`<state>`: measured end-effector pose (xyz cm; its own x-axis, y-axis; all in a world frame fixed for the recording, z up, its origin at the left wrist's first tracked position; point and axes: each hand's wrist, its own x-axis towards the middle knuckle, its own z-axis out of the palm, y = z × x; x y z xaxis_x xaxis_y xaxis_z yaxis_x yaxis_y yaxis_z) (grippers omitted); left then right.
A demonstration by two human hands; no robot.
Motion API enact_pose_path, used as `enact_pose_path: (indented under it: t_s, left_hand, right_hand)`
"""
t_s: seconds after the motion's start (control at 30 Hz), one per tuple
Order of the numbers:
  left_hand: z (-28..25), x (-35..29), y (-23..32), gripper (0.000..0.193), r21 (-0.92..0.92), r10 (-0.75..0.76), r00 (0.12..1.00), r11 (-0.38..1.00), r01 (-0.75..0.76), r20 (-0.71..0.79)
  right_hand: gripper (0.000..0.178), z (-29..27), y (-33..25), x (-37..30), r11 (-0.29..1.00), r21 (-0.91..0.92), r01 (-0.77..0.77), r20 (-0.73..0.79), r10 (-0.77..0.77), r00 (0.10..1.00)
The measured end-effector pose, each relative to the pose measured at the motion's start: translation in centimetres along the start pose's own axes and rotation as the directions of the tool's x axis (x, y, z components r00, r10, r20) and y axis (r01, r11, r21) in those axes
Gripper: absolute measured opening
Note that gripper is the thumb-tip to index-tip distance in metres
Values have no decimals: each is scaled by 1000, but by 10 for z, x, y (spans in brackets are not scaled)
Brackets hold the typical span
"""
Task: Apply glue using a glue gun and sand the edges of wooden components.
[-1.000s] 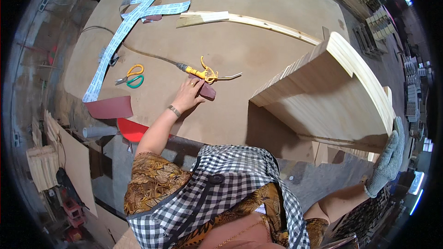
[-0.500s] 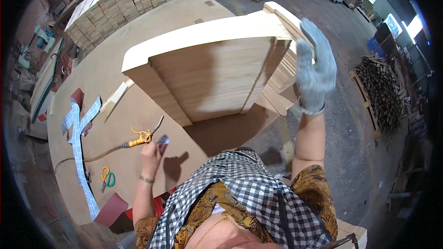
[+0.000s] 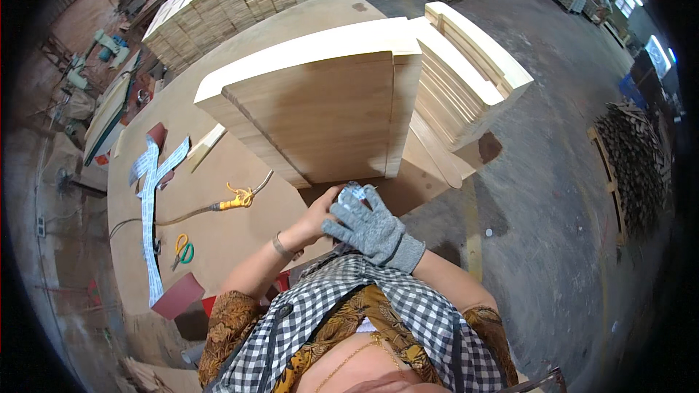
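My bare left hand [image 3: 314, 220] is closed on a small folded piece of sandpaper [image 3: 354, 190] with blue-and-white printed backing. My right hand [image 3: 373, 231], in a grey knit glove, overlaps the left fingertips and touches the piece, its fingers spread. Part of the sandpaper is hidden between the hands. Just beyond them a pale wooden panel [image 3: 320, 113] with a curved top edge stands upright on the brown tabletop [image 3: 218, 225]. Neither hand touches the panel.
Right of the panel stand several similar curved wooden pieces [image 3: 455, 80]. To the left lie a yellow air blow gun [image 3: 237, 200] with its hose, scissors [image 3: 182, 251], long sandpaper strips [image 3: 149, 211] and a wood strip [image 3: 207, 147]. Stacked boards [image 3: 240, 4] line the far side.
My right hand has left the curved pieces at the right and come down to meet the left. My left hand has moved right, still holding the sandpaper. The wooden panel now stands apart from the pieces.
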<state>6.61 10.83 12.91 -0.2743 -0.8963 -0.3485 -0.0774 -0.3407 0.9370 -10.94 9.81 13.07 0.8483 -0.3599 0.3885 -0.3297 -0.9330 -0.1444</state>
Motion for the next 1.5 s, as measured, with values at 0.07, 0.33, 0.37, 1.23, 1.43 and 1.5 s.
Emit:
enact_pose_path:
  t_s: [0.07,0.33,0.37,1.23,1.43,1.5]
  left_hand:
    - [-2,3,9,57,-124,-74,997,990,75,13]
    - [14,-10,43,57,-236,-206,967,942,237,148]
    - [16,-12,46,52,-188,-192,976,960,209,106]
    - [-168,34,234,62,820,284,919,431,-376,273]
    - [-152,29,237,58,810,324,897,411,-419,300]
    - [-162,31,234,58,786,286,913,472,-399,292]
  right_hand:
    - [48,-5,6,-5,999,-20,-29,20,29,999]
    - [38,-12,24,-24,987,157,-43,-107,60,992]
    - [35,-13,22,-26,988,147,-45,-156,68,985]
    - [54,34,45,107,492,327,-807,-793,608,49]
    - [62,76,53,148,666,457,-590,-867,482,-129]
    - [62,76,13,180,575,429,-697,-816,578,-25]
